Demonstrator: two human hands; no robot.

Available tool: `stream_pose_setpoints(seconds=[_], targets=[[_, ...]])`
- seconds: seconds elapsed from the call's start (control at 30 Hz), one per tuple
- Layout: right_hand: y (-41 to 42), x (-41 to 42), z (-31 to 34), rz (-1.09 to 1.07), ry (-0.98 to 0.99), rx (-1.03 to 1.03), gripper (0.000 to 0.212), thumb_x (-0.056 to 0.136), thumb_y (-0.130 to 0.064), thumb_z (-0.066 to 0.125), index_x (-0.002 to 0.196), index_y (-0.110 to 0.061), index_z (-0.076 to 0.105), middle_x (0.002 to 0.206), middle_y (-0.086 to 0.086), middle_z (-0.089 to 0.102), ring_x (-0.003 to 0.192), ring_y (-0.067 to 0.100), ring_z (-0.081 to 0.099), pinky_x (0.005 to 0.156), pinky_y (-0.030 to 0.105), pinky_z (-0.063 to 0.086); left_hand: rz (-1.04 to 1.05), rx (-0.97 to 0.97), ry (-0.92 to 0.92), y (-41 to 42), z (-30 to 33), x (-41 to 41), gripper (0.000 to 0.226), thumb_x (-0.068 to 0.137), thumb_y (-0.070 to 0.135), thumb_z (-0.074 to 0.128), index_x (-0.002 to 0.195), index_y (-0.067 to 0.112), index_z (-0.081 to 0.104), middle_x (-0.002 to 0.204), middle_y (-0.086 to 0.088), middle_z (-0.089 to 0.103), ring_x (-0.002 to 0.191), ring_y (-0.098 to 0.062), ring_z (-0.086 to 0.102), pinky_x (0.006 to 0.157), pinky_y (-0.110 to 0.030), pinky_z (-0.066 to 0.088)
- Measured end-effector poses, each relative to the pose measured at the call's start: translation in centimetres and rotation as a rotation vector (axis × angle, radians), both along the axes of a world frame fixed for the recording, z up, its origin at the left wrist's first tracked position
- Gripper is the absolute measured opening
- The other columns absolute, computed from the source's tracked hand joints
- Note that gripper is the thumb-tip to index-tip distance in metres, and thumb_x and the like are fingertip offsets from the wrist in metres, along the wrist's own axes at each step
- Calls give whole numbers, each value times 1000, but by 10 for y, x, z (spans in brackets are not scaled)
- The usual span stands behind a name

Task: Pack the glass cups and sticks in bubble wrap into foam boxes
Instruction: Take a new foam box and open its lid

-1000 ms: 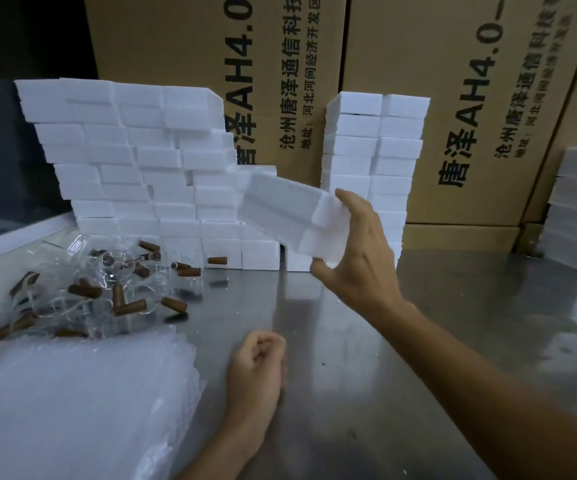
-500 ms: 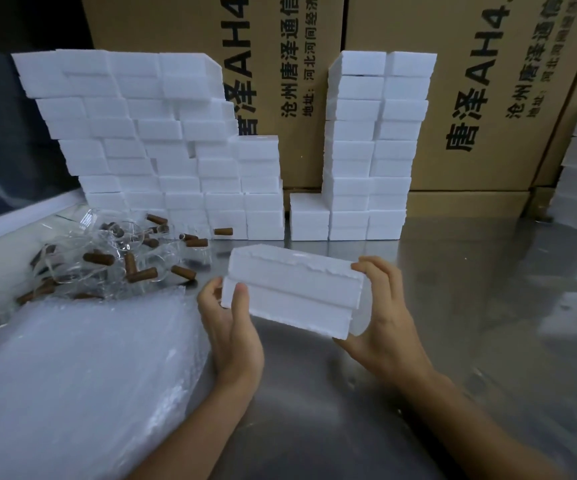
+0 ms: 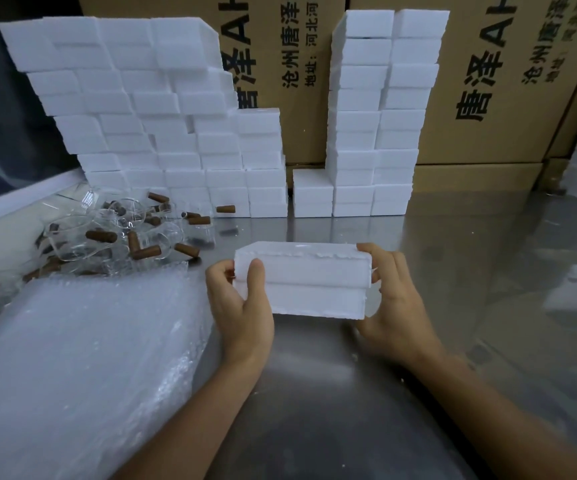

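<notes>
Head view: a white rectangular foam box, closed, is held above the grey metal table, the left hand grasping its left end and the right hand its right. Left of it lie stacked clear bubble-wrap sheets; beyond them, clear glass cups and brown cylindrical sticks. Stacked white foam boxes and brown cardboard cartons stand behind.

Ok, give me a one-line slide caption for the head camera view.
Both hands, left and right, hold a closed foam box over the metal table.
</notes>
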State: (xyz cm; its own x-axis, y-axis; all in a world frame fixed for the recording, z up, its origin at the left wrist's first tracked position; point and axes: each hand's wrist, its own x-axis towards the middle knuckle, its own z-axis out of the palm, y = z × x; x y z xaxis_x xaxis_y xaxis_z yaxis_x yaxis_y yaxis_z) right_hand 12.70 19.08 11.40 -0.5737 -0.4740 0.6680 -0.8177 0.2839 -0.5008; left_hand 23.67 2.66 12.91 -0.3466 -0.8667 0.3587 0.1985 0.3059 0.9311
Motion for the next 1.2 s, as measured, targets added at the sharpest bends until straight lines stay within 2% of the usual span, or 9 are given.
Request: stream_pose_setpoints(seconds=[0.13, 0.3, 0.43, 0.57, 0.63, 0.7, 0.9, 1.07, 1.2], targets=[[5, 3, 0, 110, -135, -29, 87, 70, -29, 85, 135, -50, 31, 124, -31, 37, 111, 8, 50, 84, 14, 44, -36, -28, -6, 8, 4, 7, 16, 95, 21, 60, 101, 22, 46, 109, -7, 57, 96, -19, 55, 76, -19, 42], [12, 10, 3, 164, -304, 139, 117, 51, -62, 84, 147, -50, 18, 128, -31, 30, 104, -2, 47, 82, 18, 45, -50, 19, -44, 7, 6, 25, 17, 90, 39, 57, 89, 34, 41, 104, -10, 57, 93, -26, 56, 76, -34, 46], [10, 19, 10, 164, -421, 89, 100, 66, -76, 60, 151, -50, 14, 131, -23, 38, 96, -2, 52, 78, 16, 47, -113, 80, -73, 4, 7, 38, 23, 79, 51, 51, 86, 30, 46, 88, 2, 55, 82, -17, 53, 74, -38, 42], [10, 18, 12, 127, -522, 15, 92, 73, -78, 49, 154, -48, 16, 101, -29, 45, 77, -8, 53, 71, 6, 40, -270, 180, -129, -4, 16, 42, 41, 67, 61, 56, 91, 28, 59, 98, 3, 67, 100, -28, 62, 91, -52, 48], [10, 16, 13, 148, -604, -15, 91, 76, -79, 54, 153, -51, 15, 128, -41, 40, 107, -18, 46, 84, 8, 35, -317, 190, -180, -7, 18, 44, 45, 64, 63, 55, 94, 32, 65, 101, 7, 70, 103, -28, 64, 95, -51, 48], [8, 13, 12, 146, -659, -7, 88, 79, -76, 57, 153, -49, 19, 143, -42, 26, 128, -9, 39, 93, 14, 30, -308, 199, -235, -10, 16, 43, 35, 75, 58, 56, 97, 32, 66, 102, 9, 70, 102, -23, 65, 97, -48, 50], [2, 9, 10, -19, -634, 124, 57, 89, -53, 63, 140, -30, 52, 108, -29, 57, 77, -19, 58, 62, 5, 40, -184, 178, -406, -17, -2, 37, 15, 92, 40, 60, 98, 26, 64, 96, 7, 67, 91, -16, 63, 81, -38, 52], [-1, 7, 7, -67, -664, 75, 25, 87, -38, 71, 107, -28, 60, 101, -26, 62, 70, -9, 62, 54, 4, 42, -62, 32, -475, -18, -7, 33, 22, 89, 41, 65, 102, 25, 56, 79, 10, 64, 73, -7, 60, 57, -27, 41], [-7, 5, 9, -118, -694, -19, 25, 83, -32, 75, 105, -25, 64, 105, -16, 67, 89, 6, 65, 71, 19, 48, -53, -13, -517, -21, -5, 24, 28, 88, 46, 67, 99, 23, 57, 78, 12, 61, 69, -6, 58, 54, -25, 40]])
